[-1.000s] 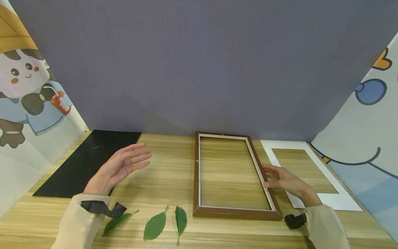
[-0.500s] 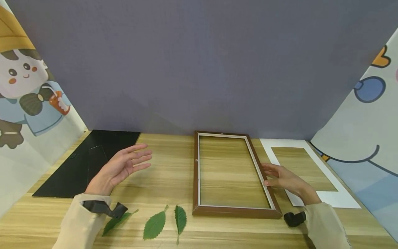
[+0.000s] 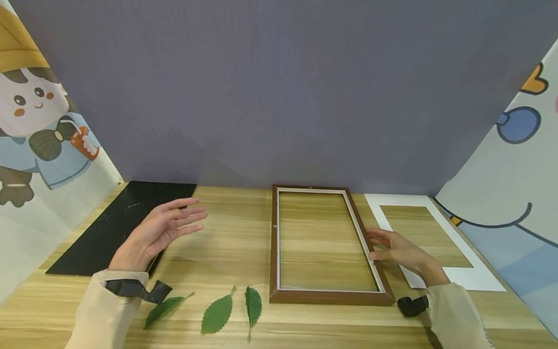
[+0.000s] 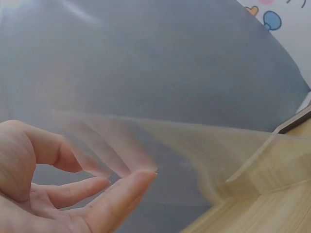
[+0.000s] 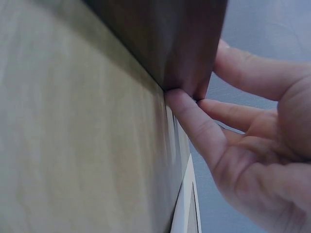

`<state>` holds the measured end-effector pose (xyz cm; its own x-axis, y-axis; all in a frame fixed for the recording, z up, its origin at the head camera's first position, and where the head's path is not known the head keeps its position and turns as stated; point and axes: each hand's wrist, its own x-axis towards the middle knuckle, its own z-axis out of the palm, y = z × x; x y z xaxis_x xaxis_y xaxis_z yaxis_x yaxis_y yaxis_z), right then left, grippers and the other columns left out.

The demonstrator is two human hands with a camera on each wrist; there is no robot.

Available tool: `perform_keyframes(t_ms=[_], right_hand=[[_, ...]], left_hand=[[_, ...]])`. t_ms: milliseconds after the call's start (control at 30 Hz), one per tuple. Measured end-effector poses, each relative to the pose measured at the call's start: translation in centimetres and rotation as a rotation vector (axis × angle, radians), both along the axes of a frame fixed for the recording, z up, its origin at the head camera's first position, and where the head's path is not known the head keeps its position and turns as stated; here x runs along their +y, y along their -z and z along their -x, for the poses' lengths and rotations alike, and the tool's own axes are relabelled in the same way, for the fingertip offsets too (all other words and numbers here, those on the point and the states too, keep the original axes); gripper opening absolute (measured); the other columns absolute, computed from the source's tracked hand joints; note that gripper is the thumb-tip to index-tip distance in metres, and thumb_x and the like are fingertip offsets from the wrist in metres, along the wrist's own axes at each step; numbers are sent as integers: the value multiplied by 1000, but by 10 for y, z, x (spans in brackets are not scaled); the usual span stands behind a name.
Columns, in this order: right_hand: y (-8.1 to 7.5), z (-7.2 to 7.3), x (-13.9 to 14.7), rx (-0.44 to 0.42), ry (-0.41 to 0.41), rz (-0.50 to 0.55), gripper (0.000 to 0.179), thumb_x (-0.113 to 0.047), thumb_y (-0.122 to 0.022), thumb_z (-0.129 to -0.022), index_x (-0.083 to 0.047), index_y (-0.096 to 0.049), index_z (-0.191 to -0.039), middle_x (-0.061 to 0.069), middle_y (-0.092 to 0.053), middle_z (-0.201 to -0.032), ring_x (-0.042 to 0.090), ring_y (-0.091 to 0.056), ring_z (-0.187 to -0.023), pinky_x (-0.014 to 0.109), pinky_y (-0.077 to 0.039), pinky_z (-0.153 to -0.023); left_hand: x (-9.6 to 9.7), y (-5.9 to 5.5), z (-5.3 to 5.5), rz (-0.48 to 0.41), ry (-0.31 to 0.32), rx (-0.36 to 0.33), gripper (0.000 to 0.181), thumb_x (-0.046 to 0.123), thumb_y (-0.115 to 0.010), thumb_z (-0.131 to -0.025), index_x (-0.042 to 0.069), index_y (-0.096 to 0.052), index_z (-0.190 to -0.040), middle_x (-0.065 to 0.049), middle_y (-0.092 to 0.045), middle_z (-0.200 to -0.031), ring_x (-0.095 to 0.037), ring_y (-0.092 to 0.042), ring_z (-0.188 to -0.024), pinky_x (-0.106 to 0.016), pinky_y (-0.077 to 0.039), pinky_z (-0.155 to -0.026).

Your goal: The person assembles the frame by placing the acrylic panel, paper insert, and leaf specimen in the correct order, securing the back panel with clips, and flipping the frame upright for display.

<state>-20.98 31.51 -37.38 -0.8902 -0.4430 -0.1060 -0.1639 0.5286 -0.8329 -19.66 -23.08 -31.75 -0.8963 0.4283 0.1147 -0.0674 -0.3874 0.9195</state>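
My left hand (image 3: 154, 235) is raised beside the black backing board (image 3: 111, 228), its fingers pointing right. In the left wrist view, the fingertips meet a clear sheet (image 4: 214, 155); its straight edge crosses the view, and pale finger shapes show in it. The head view barely shows that sheet. My right hand (image 3: 398, 252) pinches the right side of a brown picture frame (image 3: 331, 296), which lies on the table with its white inner lip up. In the right wrist view, the thumb and a finger (image 5: 194, 121) are on the frame's brown edge (image 5: 189, 53).
A white mat (image 3: 462, 281) with a rectangular opening lies right of the frame. Near the front lie three green leaves: one (image 3: 165, 308) by the left sleeve, one (image 3: 218, 314) beside it, one (image 3: 253, 306) nearer the frame. A grey partition (image 3: 279, 97) rises behind the table.
My left hand has shifted slightly left, closer over the black board. The right hand stays at the frame's side, and the frame, mat and leaves lie as before.
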Motion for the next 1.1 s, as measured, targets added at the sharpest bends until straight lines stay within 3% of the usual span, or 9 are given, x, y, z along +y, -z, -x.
perform_keyframes(t_ms=[633, 900, 1100], right_hand=[[-2, 0, -1, 5, -19, 11, 78, -12, -67, -88, 17, -19, -142, 41, -22, -145, 59, -26, -130, 57, -43, -98], [-1, -1, -1, 5, -28, 23, 77, -11, -66, -88, 17, -19, -142, 42, -20, -145, 60, -25, -130, 54, -46, -96], [-1, -2, -1, 2, -19, 21, 77, -12, -66, -88, 17, -19, -142, 41, -22, -145, 59, -26, -130, 51, -47, -96]], left_hand=[[2, -14, -9, -19, 16, 64, 36, -5, -37, -98, 12, -61, -120, -6, -67, -116, -17, -64, -110, -32, -55, -87], [-2, -15, -9, -22, -12, 68, 36, -7, -36, -98, 9, -59, -121, -7, -66, -117, -17, -64, -110, -31, -55, -87], [-3, -16, -9, -52, 3, 72, 37, -7, -35, -98, 8, -60, -120, -7, -67, -116, -17, -64, -110, -31, -55, -87]])
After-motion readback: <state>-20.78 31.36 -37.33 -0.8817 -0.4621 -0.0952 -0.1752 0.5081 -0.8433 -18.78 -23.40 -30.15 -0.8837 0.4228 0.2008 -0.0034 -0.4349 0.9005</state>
